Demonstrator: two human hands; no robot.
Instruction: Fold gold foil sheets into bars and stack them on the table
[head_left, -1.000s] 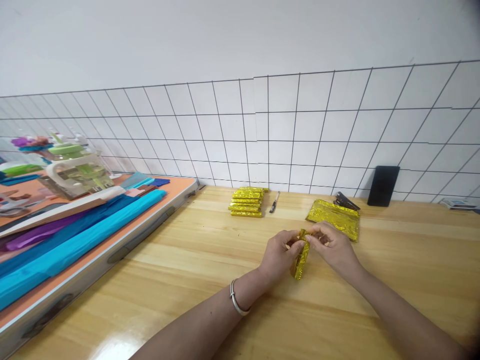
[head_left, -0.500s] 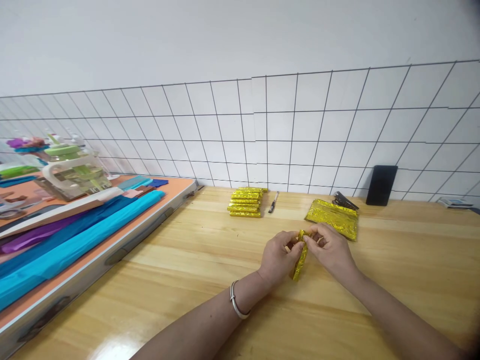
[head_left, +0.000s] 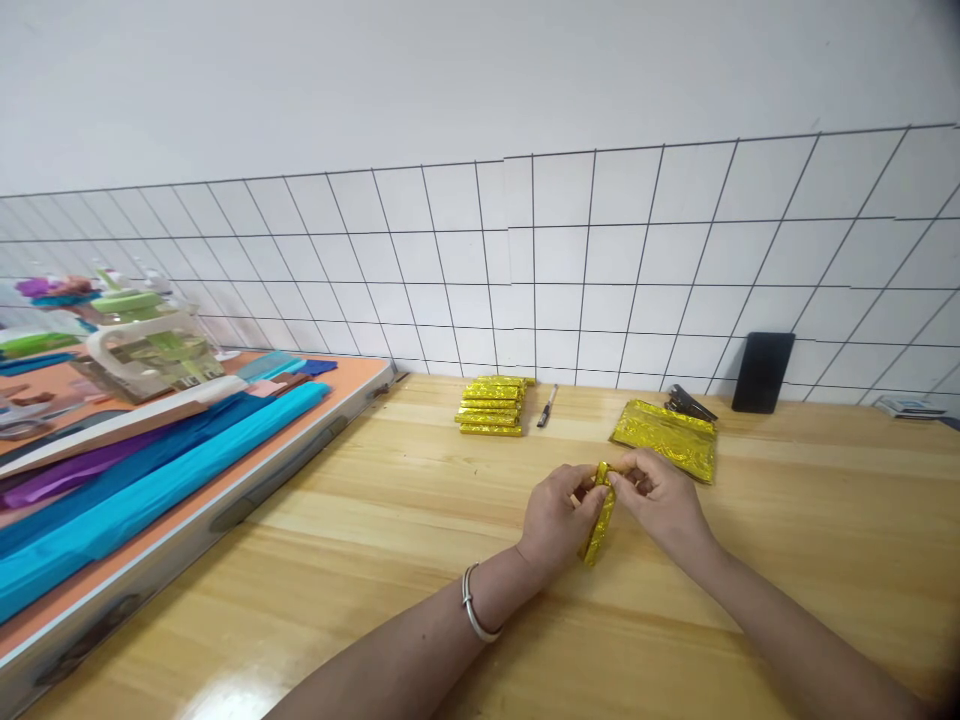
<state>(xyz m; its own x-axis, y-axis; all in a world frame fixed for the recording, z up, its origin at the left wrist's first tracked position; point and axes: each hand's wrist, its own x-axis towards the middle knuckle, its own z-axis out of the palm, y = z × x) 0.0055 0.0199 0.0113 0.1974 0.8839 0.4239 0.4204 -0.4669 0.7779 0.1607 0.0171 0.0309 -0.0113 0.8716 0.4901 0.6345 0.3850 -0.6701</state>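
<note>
A narrow folded strip of shiny gold foil [head_left: 601, 530] slants between my hands above the wooden table [head_left: 360, 560]. My left hand [head_left: 559, 515] pinches it from the left, thumb on its near face. From the right, my right hand [head_left: 660, 495] grips its upper end between thumb and fingertips. Part of the strip is hidden by my fingers. Just beyond my right hand lies a flat stack of gold foil sheets [head_left: 667, 435]. A pile of folded gold foil strips [head_left: 491, 405] sits farther back to the left.
A pen [head_left: 547, 407] lies beside the pile, and a black clip [head_left: 688, 403] behind the sheets. A black phone [head_left: 763, 372] leans on the tiled wall. At left, an orange-topped box [head_left: 360, 372] carries blue and purple paper rolls [head_left: 225, 465] and a clear jug [head_left: 150, 345].
My hands stay in nearly the same place, still pinching the foil strip. Its top end looks slightly flatter, and the view has shifted a little.
</note>
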